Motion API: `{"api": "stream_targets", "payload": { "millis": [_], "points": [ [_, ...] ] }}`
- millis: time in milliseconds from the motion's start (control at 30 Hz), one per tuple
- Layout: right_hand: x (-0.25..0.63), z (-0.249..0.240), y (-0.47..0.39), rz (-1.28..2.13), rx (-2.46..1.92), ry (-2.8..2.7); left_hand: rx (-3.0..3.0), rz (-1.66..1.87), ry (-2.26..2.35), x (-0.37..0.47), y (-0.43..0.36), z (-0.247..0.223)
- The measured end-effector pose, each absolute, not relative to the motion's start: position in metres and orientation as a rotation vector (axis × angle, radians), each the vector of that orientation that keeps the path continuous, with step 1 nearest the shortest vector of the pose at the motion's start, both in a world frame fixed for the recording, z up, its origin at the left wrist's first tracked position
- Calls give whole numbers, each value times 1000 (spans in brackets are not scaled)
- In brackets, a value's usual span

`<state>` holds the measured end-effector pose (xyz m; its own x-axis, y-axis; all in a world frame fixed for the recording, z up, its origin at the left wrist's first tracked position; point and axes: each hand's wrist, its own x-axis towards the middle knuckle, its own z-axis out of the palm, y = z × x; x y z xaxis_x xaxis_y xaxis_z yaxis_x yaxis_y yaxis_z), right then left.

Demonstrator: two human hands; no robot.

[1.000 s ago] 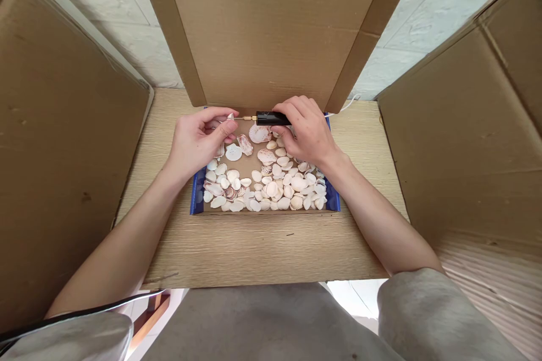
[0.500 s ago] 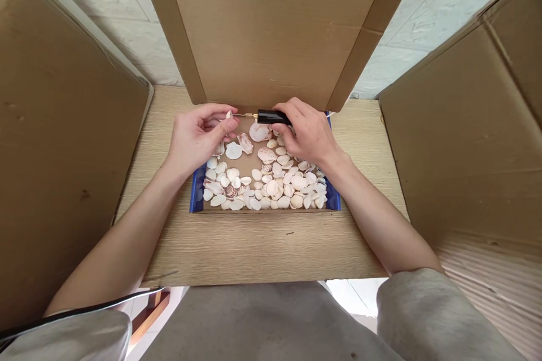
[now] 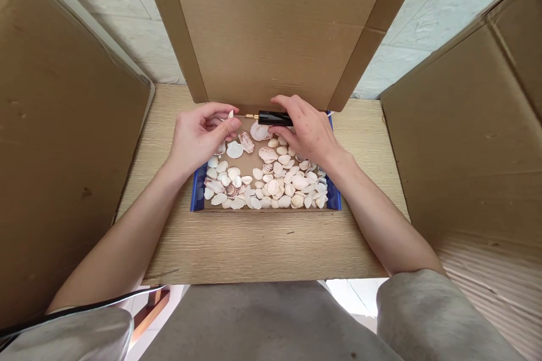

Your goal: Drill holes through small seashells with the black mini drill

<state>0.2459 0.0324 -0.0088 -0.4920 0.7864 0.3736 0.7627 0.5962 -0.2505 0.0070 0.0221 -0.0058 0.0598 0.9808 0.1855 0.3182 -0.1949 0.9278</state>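
My left hand (image 3: 203,131) is closed, pinching a small white seashell (image 3: 231,114) between thumb and fingers. From the right, my right hand (image 3: 305,127) holds a black handheld mini drill (image 3: 273,118) with a brass chuck. The drill's thin bit points left and its tip meets the shell or stops right beside it; I cannot tell which. Below both hands, many loose seashells (image 3: 273,186) lie in a shallow cardboard box with blue sides (image 3: 198,189). A pitted white scallop shell (image 3: 234,150) and a pinkish elongated shell (image 3: 246,142) are near my left fingers.
The box's tall brown lid (image 3: 275,28) stands upright behind the hands. Cardboard panels rise at the left (image 3: 68,141) and right (image 3: 461,141) of the wooden table (image 3: 254,248). A white cord (image 3: 331,114) shows beyond my right hand.
My right index finger has lifted a little off the drill's barrel. Shell, drill and left hand hold nearly the same places; the whole view has shifted slightly.
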Motion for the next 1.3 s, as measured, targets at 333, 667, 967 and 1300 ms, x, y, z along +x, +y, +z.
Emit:
{"api": "stream_targets", "payload": {
  "millis": [333, 667, 967, 1300],
  "points": [
    [243, -14, 32, 24, -1304, -2384, 1588, 1162, 1301, 6, 22, -8],
    [243, -11, 31, 90, -1304, -2413, 1561, 1195, 1323, 7, 22, -7],
    [246, -13, 33, 141, -1269, -2399, 1578, 1179, 1336, 6, 23, -9],
    [247, -12, 34, 195, -1199, -2375, 1594, 1165, 1340, 6, 24, -9]
  ]
}}
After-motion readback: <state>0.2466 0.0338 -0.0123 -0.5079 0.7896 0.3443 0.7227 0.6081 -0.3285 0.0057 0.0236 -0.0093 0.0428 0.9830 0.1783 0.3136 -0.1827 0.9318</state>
